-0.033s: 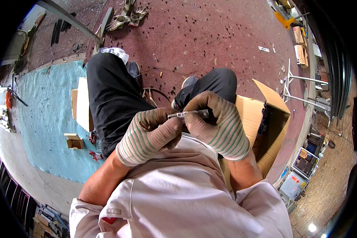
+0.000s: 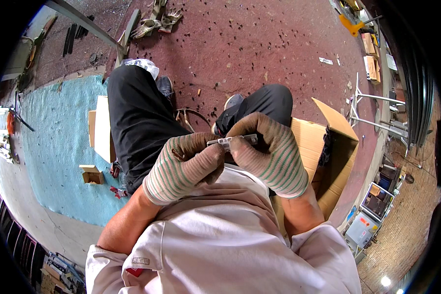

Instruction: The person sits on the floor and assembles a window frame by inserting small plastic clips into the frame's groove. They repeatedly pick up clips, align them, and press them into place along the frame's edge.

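Observation:
Both my hands wear striped knit work gloves, brownish and soiled at the fingers. Between them, above my lap, I hold a small narrow grey metal piece (image 2: pixel 225 141) with slots or holes along it. My left hand (image 2: pixel 188 166) pinches its left end between thumb and fingers. The right end is pinched by my right hand (image 2: pixel 272 154), the thumb in front and the index finger curled over the top. Fingers cover parts of the piece, so its exact kind cannot be made out.
Beside my right leg stands an open cardboard box (image 2: pixel 308 139) with something dark inside. To my left, a white panel-like box (image 2: pixel 103 130) and a small open carton (image 2: pixel 91 174) sit by a blue mat (image 2: pixel 59 147). Loose gloves (image 2: pixel 157 25) and many small dark bits lie on the reddish floor (image 2: pixel 259 54).
My right thumb has shifted very slightly to the right along the metal piece, showing a little more of it. Both hands keep their hold.

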### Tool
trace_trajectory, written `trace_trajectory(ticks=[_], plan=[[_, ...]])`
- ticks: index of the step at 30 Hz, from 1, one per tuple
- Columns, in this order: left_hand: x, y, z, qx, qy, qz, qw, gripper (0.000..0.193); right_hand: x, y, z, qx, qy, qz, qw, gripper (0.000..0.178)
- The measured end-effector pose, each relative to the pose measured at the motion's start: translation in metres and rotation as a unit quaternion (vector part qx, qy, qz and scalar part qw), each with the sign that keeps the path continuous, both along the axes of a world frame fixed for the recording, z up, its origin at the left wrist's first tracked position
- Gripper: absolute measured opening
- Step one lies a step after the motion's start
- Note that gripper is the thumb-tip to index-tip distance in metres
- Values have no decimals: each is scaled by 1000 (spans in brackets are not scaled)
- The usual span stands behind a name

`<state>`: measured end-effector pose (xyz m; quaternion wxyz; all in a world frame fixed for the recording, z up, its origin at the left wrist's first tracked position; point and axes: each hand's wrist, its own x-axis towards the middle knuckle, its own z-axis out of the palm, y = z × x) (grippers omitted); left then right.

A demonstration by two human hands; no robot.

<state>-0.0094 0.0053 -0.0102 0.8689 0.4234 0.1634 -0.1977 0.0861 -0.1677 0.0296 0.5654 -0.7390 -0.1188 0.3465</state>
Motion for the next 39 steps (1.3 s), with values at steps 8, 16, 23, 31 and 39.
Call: trace_trajectory(ticks=[8, 16, 23, 31, 39], plan=[[0, 6, -2, -24, 7, -2, 1000, 46, 5, -5, 4, 58, 120, -51, 990, 16], [4, 4, 2, -32, 27, 30, 999, 42, 5, -3, 3, 77, 117, -87, 986, 14], [1, 4, -12, -32, -19, 56, 998, 43, 3, -1, 0, 83, 112, -104, 985, 14], [5, 3, -8, -34, 13, 50, 998, 41, 0, -3, -3, 48, 57, -83, 994, 15], [3, -1, -19, -50, 7, 44, 998, 39, -1, -9, -7, 62, 28, -76, 995, 16]])
